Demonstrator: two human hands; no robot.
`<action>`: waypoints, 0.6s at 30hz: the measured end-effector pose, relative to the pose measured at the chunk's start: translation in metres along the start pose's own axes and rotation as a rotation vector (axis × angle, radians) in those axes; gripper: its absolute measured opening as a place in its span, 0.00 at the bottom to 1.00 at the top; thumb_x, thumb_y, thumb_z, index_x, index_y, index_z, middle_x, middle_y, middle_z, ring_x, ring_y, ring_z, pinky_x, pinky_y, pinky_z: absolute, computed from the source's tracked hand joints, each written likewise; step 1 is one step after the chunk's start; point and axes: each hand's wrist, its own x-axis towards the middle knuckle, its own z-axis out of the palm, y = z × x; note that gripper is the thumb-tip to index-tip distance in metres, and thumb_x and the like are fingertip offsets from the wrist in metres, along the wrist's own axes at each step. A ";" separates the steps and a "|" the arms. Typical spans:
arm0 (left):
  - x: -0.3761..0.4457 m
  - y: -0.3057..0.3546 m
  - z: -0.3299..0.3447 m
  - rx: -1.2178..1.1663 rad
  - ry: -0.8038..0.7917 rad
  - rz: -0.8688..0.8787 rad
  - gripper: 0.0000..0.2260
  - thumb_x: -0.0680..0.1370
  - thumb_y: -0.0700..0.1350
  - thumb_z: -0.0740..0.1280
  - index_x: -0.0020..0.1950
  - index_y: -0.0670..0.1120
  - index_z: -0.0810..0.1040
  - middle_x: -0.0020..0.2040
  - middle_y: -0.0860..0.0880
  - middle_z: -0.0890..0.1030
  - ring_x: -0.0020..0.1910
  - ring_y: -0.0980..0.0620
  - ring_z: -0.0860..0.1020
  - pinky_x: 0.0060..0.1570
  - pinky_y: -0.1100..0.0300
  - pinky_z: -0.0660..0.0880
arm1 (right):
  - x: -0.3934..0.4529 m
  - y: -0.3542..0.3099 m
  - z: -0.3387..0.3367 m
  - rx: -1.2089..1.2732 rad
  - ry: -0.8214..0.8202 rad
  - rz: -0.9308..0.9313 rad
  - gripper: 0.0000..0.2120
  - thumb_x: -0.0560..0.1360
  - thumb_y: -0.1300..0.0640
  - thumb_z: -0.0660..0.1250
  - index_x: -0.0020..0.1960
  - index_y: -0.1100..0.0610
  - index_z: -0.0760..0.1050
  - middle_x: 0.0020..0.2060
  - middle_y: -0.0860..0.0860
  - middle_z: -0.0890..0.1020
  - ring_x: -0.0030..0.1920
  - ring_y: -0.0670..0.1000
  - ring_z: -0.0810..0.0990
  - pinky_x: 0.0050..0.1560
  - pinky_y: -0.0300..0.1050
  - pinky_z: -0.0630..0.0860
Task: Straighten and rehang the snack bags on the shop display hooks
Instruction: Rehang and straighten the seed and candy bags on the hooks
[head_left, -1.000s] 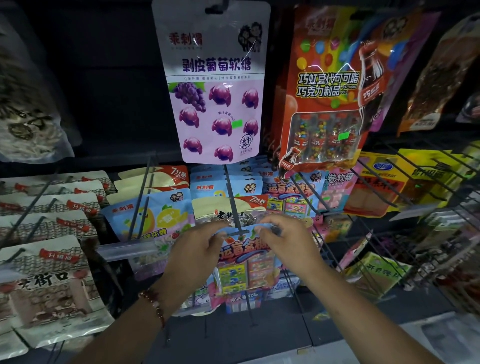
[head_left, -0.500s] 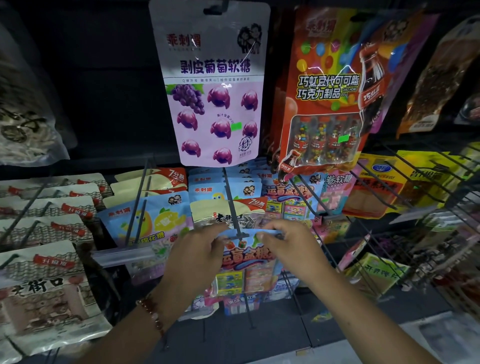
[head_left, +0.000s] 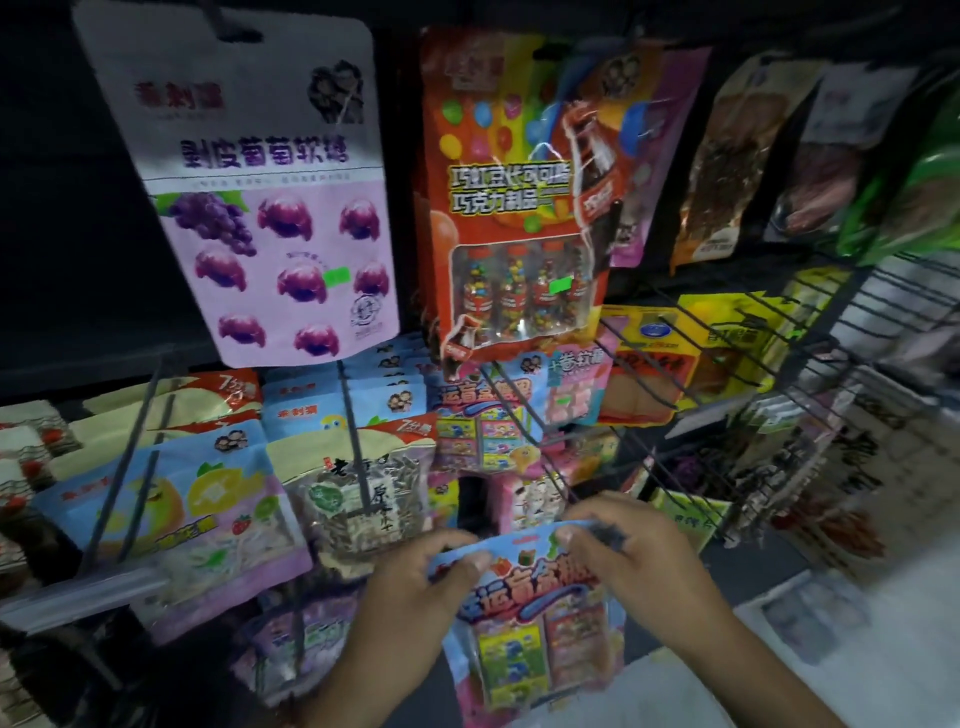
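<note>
Head view: both hands' fingers (head_left: 470, 564) pinch glossy, flat blue snack bag (head_left: 535, 618); crinkly top edge.

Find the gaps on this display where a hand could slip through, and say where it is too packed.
One dark gap opens behind the blue bag pinched by the left hand and right hand, beside the seed bag. Dark panel left of the grape bag looks bare. The wire hooks on the right are crowded.

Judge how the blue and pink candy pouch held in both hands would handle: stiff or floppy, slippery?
The blue and pink candy pouch probably flops: its top edge curves between the left hand and right hand. Its glossy film looks slippery, so a pinch at the top suits it. Likely light, hanging from two fingertip pinches.
</note>
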 end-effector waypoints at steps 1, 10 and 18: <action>0.003 0.003 0.008 0.028 -0.015 0.015 0.06 0.79 0.53 0.68 0.43 0.62 0.80 0.42 0.64 0.81 0.39 0.62 0.79 0.40 0.62 0.73 | -0.004 0.006 -0.007 0.021 0.015 0.016 0.06 0.77 0.44 0.64 0.43 0.42 0.78 0.42 0.41 0.77 0.42 0.46 0.77 0.43 0.40 0.71; 0.040 0.031 0.050 0.524 -0.172 0.354 0.07 0.82 0.56 0.60 0.55 0.59 0.76 0.45 0.56 0.80 0.40 0.56 0.76 0.42 0.53 0.75 | -0.020 0.044 -0.049 0.008 0.187 0.126 0.04 0.77 0.55 0.70 0.45 0.51 0.83 0.41 0.43 0.83 0.43 0.43 0.81 0.42 0.43 0.77; 0.059 0.036 0.063 0.477 -0.330 0.363 0.06 0.82 0.57 0.59 0.56 0.62 0.75 0.39 0.52 0.78 0.31 0.53 0.73 0.37 0.47 0.73 | -0.029 0.050 -0.056 0.002 0.290 0.152 0.04 0.76 0.53 0.70 0.43 0.50 0.82 0.39 0.43 0.81 0.40 0.42 0.79 0.37 0.33 0.71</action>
